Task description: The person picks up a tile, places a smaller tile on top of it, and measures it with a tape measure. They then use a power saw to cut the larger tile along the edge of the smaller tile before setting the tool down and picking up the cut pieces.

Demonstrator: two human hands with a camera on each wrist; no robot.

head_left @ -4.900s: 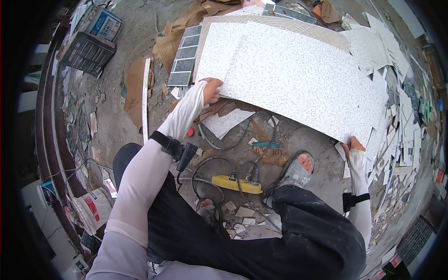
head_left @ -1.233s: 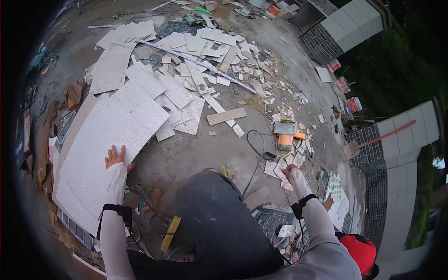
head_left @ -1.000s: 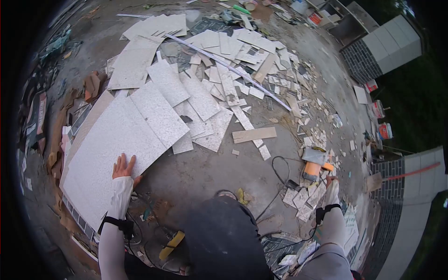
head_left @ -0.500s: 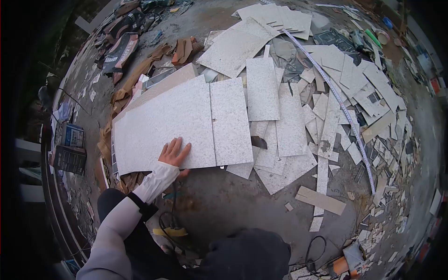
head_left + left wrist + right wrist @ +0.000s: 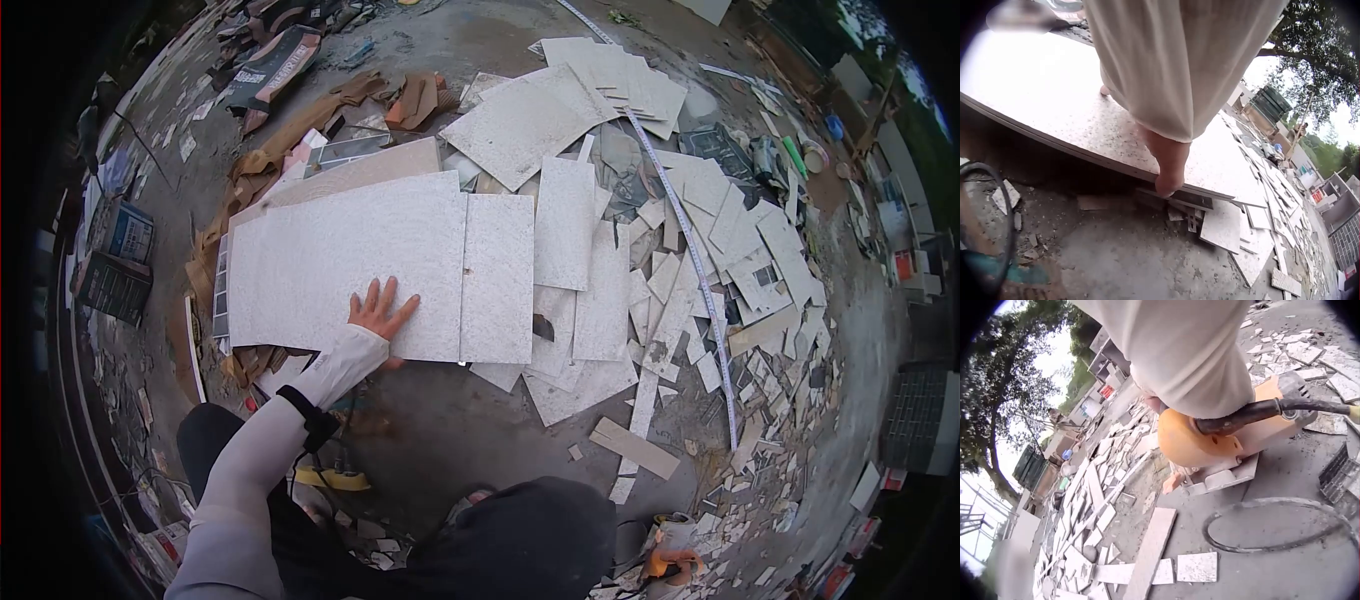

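While the left hand (image 5: 378,312) lies flat with fingers spread on the big speckled slab (image 5: 340,260), left of centre in the head view, nothing is actually gripped there; it is only a palm pressing down. From the left wrist view, the thumb (image 5: 1169,165) hangs over the slab's near edge, and that edge juts out past the pieces stacked beneath it. Lean too hard there and I'd expect the slab to tip or skate across the loose tiles, or the raw edge to nick the thumb.

At the bottom right of the head view, the right hand (image 5: 1159,405) is at the orange cutter (image 5: 1210,440), which sits on the concrete floor (image 5: 450,440) well apart from the slab. The sleeve covers the fingers, so I cannot tell whether they are closed round it. Its black cable (image 5: 1279,525) loops on the ground just beside it; dragging the tool across could catch that loop on the tile offcuts (image 5: 1197,567). With arms stretched this wide, balance looks shaky too.
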